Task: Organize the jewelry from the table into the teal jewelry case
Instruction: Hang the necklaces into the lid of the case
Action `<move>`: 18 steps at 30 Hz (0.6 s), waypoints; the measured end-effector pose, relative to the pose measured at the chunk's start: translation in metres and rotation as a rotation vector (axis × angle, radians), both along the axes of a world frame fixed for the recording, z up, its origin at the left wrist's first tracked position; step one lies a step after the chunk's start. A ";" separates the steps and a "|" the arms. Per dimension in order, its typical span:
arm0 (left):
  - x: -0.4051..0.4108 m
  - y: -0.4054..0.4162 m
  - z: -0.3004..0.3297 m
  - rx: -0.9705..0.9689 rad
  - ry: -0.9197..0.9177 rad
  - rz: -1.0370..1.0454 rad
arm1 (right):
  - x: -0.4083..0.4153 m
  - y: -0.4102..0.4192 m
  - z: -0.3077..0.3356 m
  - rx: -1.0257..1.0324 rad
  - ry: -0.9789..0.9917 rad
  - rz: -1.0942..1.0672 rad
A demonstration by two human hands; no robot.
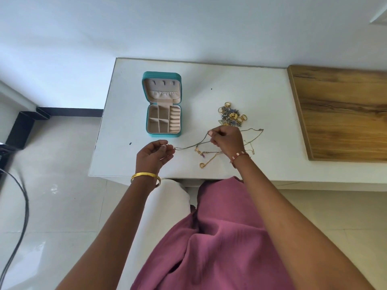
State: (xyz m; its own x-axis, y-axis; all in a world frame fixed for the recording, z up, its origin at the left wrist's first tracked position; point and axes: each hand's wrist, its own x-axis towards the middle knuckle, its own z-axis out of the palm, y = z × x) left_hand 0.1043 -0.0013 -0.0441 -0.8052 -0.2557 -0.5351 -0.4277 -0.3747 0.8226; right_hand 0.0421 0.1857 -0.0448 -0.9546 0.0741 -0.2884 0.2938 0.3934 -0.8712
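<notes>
Pink garment (219,237) fills the near foreground. Left hand (154,152) pinches one end of a thin chain necklace (188,145); right hand (227,141) pinches the same chain farther along, fingers curled. Gold chains (206,161) lie under the right hand on the white bench (125,160). Beyond it, a heap of rings and earrings (232,117). Beyond the left hand, the teal jewelry case (162,103) stands open.

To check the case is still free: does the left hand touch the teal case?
Apart. In the head view, the left hand pinches a thin chain nearer the table edge, with bare white table between it and the case.
</notes>
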 end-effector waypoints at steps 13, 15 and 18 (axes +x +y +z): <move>-0.005 -0.017 0.023 -0.014 0.129 -0.162 | 0.009 -0.060 0.024 -0.173 -0.208 0.481; -0.005 -0.021 0.023 -0.033 0.133 -0.175 | 0.009 -0.059 0.025 -0.270 -0.249 0.447; -0.004 -0.024 0.019 -0.103 0.134 -0.124 | 0.008 -0.055 0.026 -0.512 -0.271 0.284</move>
State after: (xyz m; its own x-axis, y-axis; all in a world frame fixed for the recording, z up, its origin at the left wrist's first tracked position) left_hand 0.1002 -0.0250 -0.0247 -0.8963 -0.1980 -0.3969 -0.3492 -0.2368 0.9066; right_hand 0.0497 0.1311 -0.0193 -0.8051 -0.3818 -0.4538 0.4752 0.0426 -0.8789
